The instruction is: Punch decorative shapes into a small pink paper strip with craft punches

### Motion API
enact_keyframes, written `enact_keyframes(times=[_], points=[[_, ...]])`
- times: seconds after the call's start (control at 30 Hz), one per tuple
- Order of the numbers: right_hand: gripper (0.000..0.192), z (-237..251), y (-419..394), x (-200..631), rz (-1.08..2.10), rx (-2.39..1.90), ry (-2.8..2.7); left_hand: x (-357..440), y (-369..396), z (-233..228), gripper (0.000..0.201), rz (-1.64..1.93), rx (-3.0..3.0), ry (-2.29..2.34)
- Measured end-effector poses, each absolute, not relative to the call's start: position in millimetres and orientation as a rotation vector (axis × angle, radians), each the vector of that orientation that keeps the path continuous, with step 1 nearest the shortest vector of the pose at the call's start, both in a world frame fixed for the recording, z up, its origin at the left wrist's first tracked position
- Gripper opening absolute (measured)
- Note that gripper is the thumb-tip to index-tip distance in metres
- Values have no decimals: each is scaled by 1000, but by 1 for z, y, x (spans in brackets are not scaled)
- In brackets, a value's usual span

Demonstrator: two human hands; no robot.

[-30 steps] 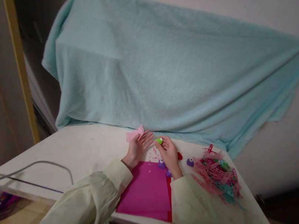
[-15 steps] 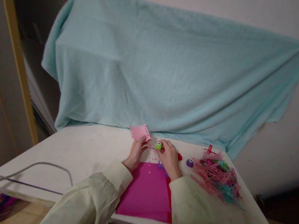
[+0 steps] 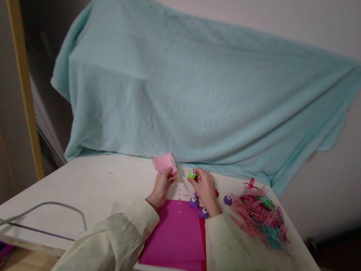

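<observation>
Left hand (image 3: 161, 187) pinches a pink card (image 3: 163, 163) by its lower edge; right hand (image 3: 205, 189) fingers close around a green punch (image 3: 192, 175), above the tabletop (image 3: 98, 186).

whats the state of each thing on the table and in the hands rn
left hand: fingers pinching the pink paper piece
pink paper piece: held up off the table, holes punched along its edges
right hand: closed on the green punch
green punch: held just above the table
magenta sheet: lying flat
purple punches: resting on the table
paper scrap pile: heaped, loose
blue towel: draped, hanging
</observation>
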State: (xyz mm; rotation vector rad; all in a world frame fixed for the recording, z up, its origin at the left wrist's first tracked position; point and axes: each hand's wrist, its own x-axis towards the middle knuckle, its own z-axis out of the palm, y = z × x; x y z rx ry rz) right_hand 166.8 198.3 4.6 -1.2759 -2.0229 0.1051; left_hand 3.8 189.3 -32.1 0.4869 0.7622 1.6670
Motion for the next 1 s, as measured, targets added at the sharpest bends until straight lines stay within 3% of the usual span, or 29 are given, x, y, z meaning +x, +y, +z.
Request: enact_keyframes(times=[0.43, 0.7, 1.0], points=[[34, -7, 253, 151, 189, -1300, -2349, 5, 188, -30, 13, 1628, 456, 738], [49, -6, 252, 182, 74, -1208, -2370, 7, 191, -34, 18, 1613, 475, 728], [38, -23, 247, 190, 86, -1291, -2312, 8, 189, -31, 19, 1549, 578, 704]])
